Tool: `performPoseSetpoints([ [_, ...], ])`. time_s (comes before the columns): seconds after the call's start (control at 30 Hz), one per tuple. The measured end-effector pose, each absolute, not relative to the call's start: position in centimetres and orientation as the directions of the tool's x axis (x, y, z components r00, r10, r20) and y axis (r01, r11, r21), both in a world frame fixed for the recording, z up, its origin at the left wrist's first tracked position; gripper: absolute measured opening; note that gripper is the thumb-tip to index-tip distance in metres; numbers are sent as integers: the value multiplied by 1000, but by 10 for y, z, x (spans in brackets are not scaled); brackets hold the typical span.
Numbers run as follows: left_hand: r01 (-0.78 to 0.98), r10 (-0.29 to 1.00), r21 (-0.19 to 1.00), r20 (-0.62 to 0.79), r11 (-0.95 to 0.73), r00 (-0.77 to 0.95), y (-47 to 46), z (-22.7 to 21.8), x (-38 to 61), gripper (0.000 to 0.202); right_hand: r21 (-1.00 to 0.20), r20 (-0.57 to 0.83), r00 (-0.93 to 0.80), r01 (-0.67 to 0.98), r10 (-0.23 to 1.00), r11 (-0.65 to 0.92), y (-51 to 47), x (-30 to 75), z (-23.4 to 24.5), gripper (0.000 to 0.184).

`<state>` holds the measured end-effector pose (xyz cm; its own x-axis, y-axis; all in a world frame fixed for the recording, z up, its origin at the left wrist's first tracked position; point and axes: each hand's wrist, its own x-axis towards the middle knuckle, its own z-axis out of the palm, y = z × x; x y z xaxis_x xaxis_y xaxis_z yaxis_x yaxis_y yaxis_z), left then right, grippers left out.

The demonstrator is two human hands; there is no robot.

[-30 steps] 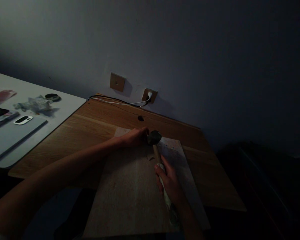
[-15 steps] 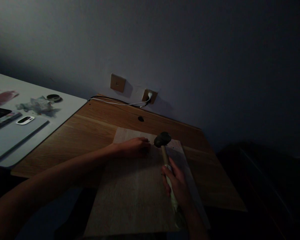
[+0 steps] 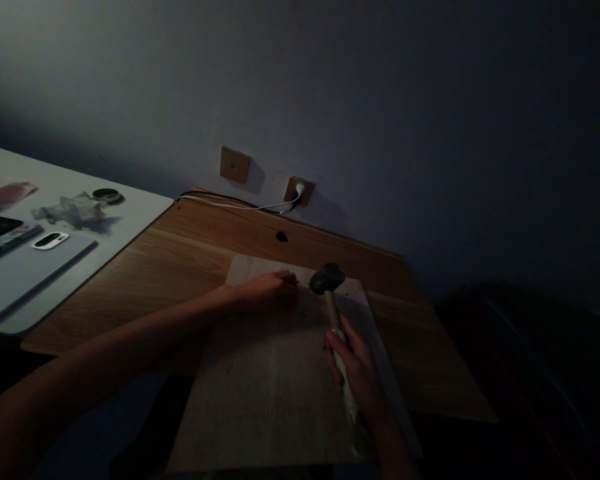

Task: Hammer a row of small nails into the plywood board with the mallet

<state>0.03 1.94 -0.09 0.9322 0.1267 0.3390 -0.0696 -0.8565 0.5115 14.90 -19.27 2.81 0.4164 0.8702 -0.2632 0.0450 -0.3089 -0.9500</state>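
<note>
My right hand is wrapped round the pale-covered grip of a hammer. The hammer has a dark rounded head and a bare wooden stretch of handle. Its head is over the far part of a pale wooden board, just right of my left hand. That left hand rests on the board with its fingers curled together; whatever they pinch is hidden and too dark to make out. A tiny bright speck shows between the left fingertips and the hammer head, too small to name.
Under the board is a brown wooden desk with a cable hole. A plugged-in socket and cables are at the wall. On the white table at left lie a grey device, crumpled plastic and a round dark object.
The hammer head has shifted slightly right, away from my left fingers. My left hand has moved very little, and its fingers stay curled.
</note>
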Motion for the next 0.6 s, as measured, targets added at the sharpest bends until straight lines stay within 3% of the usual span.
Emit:
performPoseSetpoints([
  [0.07, -44, 150, 510, 332, -859, 931, 25, -3, -1, 10, -949, -271, 413, 37, 869, -314, -193, 149, 27, 58],
  [0.27, 225, 409, 485, 316, -845, 856, 51, -8, -7, 14, -950, -261, 412, 53, 873, -309, -194, 150, 24, 54],
  [0.6, 31, 162, 332, 375, -943, 913, 51, 1, -12, 17, -957, -265, 391, 6, 881, -290, -194, 148, 24, 65],
])
